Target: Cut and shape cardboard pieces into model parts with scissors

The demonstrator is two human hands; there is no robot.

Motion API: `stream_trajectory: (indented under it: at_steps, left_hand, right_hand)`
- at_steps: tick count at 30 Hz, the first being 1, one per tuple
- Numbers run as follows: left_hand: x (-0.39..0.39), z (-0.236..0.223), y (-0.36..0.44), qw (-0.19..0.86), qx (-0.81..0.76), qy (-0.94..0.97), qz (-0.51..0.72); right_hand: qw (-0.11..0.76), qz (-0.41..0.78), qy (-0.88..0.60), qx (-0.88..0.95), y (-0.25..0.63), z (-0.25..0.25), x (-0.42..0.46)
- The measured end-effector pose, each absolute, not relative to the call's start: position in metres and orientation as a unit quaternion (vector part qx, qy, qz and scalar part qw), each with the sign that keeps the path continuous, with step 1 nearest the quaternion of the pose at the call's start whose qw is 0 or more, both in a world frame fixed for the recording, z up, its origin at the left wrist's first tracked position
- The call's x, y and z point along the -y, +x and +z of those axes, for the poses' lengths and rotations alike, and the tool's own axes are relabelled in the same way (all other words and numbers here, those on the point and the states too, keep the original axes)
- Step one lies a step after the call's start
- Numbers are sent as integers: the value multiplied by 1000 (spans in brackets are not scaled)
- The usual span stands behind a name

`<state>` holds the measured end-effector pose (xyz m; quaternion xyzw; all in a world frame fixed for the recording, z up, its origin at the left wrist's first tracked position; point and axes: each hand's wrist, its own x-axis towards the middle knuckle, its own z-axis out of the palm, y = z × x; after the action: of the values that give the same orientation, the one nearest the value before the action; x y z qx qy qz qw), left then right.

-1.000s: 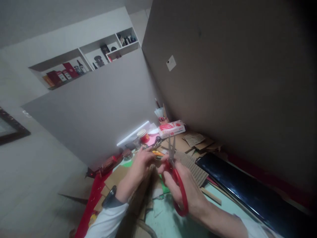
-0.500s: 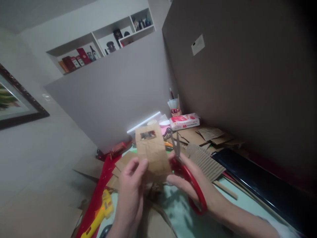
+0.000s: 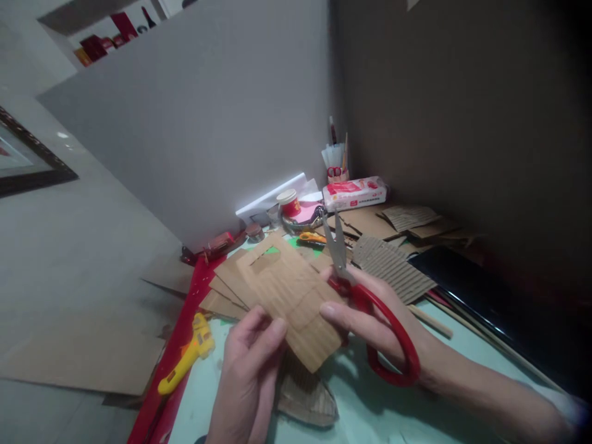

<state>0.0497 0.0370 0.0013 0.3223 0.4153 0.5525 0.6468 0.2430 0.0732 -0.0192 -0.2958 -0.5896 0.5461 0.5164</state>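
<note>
A brown cardboard piece [image 3: 287, 296] with a rectangular window cut near its far end is held over the table between both hands. My left hand [image 3: 250, 364] pinches its near left edge between thumb and fingers. My right hand [image 3: 370, 320] grips red-handled scissors [image 3: 365, 302], blades pointing up and away, slightly parted, while its thumb presses the cardboard's right edge.
More cardboard sheets [image 3: 226, 277] and corrugated strips [image 3: 393, 271] lie on the mint-green table [image 3: 370, 413]. A yellow glue gun [image 3: 187, 354] rests at the left on red cloth. At the back stand a red cup [image 3: 289, 202], a tissue pack [image 3: 354, 192] and a pen holder [image 3: 337, 165]. A dark panel [image 3: 485, 290] lies at the right.
The view has tipped down toward the table. The cardboard piece has gone from upright to tilted flatter, leaning left, still held by both hands; the scissors stay in the right hand.
</note>
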Motion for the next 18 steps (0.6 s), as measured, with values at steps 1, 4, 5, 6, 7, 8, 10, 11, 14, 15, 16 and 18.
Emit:
stream_trajectory:
  at_steps: [1, 4, 5, 6, 7, 8, 10, 11, 14, 15, 16, 18]
  left_hand:
    - [-35, 1, 50, 648, -414, 321, 553]
    - [-29, 1, 55, 663, -396, 318, 550]
    - [-28, 2, 58, 675, -383, 320, 544]
    - [-27, 2, 60, 686, -370, 321, 538]
    - [-26, 2, 62, 695, -358, 324, 533]
    - [-25, 1, 64, 702, -350, 325, 528]
    - [-25, 0, 66, 704, -349, 320, 529]
    - [-25, -1, 66, 697, -358, 319, 533]
    - [-24, -4, 65, 645, -413, 334, 549]
    - [-24, -5, 64, 623, -436, 347, 548]
    - [-24, -6, 63, 602, -462, 358, 544]
    - [-25, -10, 59, 558, -511, 376, 534]
  right_hand:
    - [516, 538, -300, 595, 243, -18, -73]
    - [516, 518, -310, 608, 244, -14, -72]
    - [518, 516, -312, 607, 245, -12, -72]
    - [520, 515, -314, 605, 245, -11, -72]
    - [522, 515, -315, 603, 245, -10, -71]
    - [526, 515, -314, 600, 245, -10, -71]
    - [530, 523, -306, 593, 244, -11, -71]
    - [529, 535, -300, 587, 244, -12, -71]
    - [514, 583, -295, 556, 243, -16, -70]
    - [509, 593, -299, 548, 242, -16, -70]
    - [507, 595, -304, 544, 242, -16, -71]
    - [514, 583, -316, 544, 243, -14, -72]
